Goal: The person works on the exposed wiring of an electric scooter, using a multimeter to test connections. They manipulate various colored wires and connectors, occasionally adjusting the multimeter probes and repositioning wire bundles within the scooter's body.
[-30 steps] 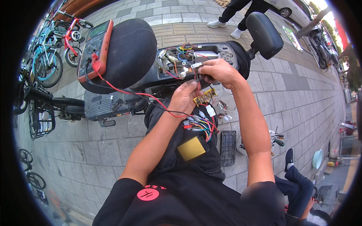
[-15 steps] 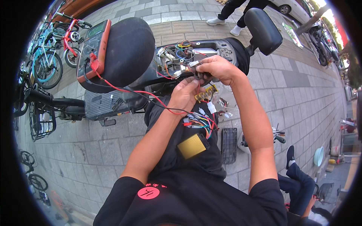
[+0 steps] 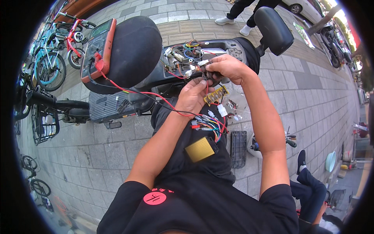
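Note:
My left hand (image 3: 192,96) and my right hand (image 3: 228,69) meet over the open wiring bay (image 3: 183,58) of an electric scooter. Both are closed, thumbs against fingers, on dark wires (image 3: 210,78) between them; the exact ends are hidden by the fingers. A small white connector (image 3: 203,62) sits by my right fingertips. Below my left fingers hangs a yellow terminal strip (image 3: 216,95). On my lap lie a gold finned controller box (image 3: 200,150) and its bundle of coloured wires (image 3: 213,124), with a white plug (image 3: 222,110). Red and black test leads (image 3: 156,96) pass over my left wrist.
An orange multimeter (image 3: 99,50) leans on the black scooter seat (image 3: 134,54). A mirror (image 3: 274,31) rises at upper right. A black plastic panel (image 3: 238,149) and tools (image 3: 290,140) lie on the paving. Other people's legs (image 3: 307,191) show at lower right and top; bicycles (image 3: 50,66) stand left.
The whole view has shifted slightly. Both hands keep almost the same place and grip, and the right fingers have tilted a little around the wires.

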{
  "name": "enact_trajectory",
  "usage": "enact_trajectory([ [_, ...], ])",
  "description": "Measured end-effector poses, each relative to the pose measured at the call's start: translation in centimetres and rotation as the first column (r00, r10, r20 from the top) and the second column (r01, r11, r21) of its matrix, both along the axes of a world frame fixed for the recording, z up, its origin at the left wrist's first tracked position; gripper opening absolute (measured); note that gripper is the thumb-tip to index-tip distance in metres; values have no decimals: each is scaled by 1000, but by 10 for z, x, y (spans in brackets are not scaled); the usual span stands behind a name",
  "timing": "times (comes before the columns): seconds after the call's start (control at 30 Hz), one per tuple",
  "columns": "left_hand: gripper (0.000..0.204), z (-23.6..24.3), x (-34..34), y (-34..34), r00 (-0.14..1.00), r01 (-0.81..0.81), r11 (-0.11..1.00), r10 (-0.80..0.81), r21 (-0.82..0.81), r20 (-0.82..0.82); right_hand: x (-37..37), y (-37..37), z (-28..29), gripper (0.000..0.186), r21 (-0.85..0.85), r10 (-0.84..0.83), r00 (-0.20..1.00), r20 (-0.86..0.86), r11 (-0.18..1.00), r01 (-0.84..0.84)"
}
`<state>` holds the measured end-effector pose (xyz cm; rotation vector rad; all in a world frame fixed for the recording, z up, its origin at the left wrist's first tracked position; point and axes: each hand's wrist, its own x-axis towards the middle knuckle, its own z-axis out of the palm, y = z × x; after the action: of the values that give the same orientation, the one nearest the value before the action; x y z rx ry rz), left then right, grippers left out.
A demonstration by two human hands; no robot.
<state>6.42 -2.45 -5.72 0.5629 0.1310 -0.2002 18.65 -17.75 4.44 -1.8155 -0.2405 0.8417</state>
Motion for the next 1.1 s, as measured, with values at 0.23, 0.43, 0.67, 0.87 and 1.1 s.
enact_trajectory([
  [0.23, 13, 2, -2, 1, 1000, 18, 999, -19, -30, -19, -9, -4, 15, 18, -107, 34, 998, 47, 994, -28],
  [0.43, 15, 4, -2, 0, 1000, 12, 1000, -12, -6, -15, -7, -4, 12, 19, -104, 55, 998, 33, 993, -51],
  [0.67, 16, 0, -1, 0, 1000, 5, 1000, -5, 22, -10, -9, -3, 8, 17, -66, 14, 1000, 20, 998, -13],
  [0.87, 18, 2, 0, -2, 1000, -4, 999, 4, 36, -8, -10, -2, 9, 17, -62, 9, 1000, 8, 998, -8],
  [1.1, 18, 8, -2, -4, 999, -25, 999, 26, 28, -22, -12, -1, 3, 13, -22, 17, 1000, 1, 1000, -17],
])
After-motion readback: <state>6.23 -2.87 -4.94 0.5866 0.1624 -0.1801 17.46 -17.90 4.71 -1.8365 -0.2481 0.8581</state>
